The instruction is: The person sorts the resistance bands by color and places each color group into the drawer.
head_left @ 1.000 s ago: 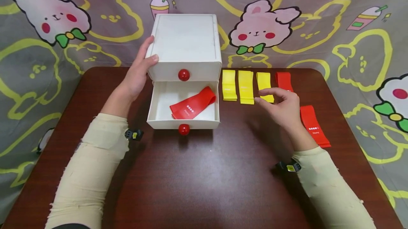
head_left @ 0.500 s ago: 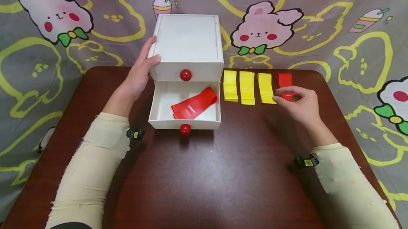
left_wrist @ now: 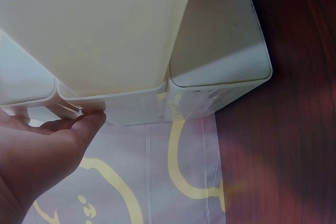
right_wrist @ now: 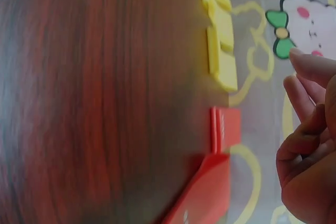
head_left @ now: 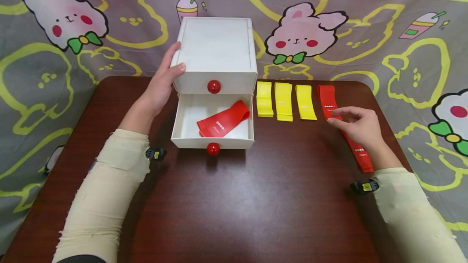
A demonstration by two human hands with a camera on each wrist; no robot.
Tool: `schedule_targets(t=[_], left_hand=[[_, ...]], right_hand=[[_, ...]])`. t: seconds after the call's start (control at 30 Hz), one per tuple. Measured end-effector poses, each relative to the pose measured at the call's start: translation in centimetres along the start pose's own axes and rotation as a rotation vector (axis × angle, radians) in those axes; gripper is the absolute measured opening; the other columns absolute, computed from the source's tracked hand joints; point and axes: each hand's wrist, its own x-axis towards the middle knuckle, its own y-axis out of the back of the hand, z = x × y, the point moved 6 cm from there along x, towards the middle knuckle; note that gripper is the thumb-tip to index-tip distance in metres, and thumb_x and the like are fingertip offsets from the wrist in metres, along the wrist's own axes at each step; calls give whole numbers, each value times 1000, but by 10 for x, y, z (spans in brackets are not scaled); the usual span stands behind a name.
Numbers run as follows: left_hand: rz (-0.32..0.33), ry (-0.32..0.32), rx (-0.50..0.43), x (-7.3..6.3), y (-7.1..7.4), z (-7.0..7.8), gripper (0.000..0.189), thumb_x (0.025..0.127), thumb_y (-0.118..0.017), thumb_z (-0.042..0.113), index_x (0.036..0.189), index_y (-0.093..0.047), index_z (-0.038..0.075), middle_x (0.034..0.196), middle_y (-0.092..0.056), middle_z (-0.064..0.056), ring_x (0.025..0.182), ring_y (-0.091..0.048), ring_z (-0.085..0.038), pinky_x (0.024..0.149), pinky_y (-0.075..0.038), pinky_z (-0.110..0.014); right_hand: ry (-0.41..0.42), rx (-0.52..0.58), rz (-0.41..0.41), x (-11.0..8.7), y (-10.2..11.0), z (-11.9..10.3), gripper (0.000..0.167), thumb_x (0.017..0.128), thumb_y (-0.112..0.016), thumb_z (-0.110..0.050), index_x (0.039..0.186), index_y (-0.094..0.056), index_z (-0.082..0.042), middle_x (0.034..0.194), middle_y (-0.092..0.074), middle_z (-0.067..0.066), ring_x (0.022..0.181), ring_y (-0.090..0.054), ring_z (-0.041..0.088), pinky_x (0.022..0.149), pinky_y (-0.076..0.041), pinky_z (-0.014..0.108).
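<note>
A white two-drawer box stands at the table's far edge. Its lower drawer is pulled out, and one red band lies inside. My left hand grips the box's top left corner, thumb on the front edge; the left wrist view shows this hand against the box. My right hand hovers with loosely curled fingers and holds nothing. It is just over a folded red band and a second red band. In the right wrist view the fingers sit above the red bands.
Three folded yellow bands lie in a row between the drawer and the red bands. The dark wooden table is bare in front of me. A cartoon-print cloth hangs behind the table.
My right hand has moved right, from above the yellow bands to above the red bands. The left hand and the box have stayed put.
</note>
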Motion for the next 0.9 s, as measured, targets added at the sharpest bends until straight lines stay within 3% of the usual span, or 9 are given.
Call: schedule_targets(t=[0.2, 0.27, 0.73, 0.9], left_hand=[[-1, 7, 26, -1, 0, 1, 63, 101, -42, 31, 159, -19, 33, 158, -19, -3, 137, -24, -23, 109, -24, -46], [-2, 8, 32, -1, 0, 1, 63, 101, -42, 32, 159, -19, 33, 158, -19, -3, 138, -24, -23, 109, -24, -46], [3, 7, 30, -1, 0, 1, 62, 101, -42, 31, 159, -19, 33, 158, -19, -4, 138, -24, -23, 109, -23, -46], [5, 11, 44, -2, 0, 1, 63, 101, -42, 32, 159, -18, 34, 159, -18, -3, 139, -23, -23, 110, -22, -46]], right_hand=[[-59, -9, -38, 1, 5, 22, 44, 86, -78, -42, 116, -74, -10, 109, -70, 1, 93, -49, 20, 66, -44, 24], [-87, -15, -47, 2, 6, 27, 47, 86, -77, -43, 119, -72, -9, 112, -68, 3, 96, -48, 21, 66, -45, 24], [-120, -99, -136, 12, 18, 55, 54, 87, -76, -45, 127, -67, -10, 124, -62, 12, 97, -46, 23, 63, -48, 27], [-121, -129, -170, 13, 15, 66, 53, 87, -77, -41, 129, -66, -10, 123, -63, 17, 72, -47, 27, 60, -43, 32]])
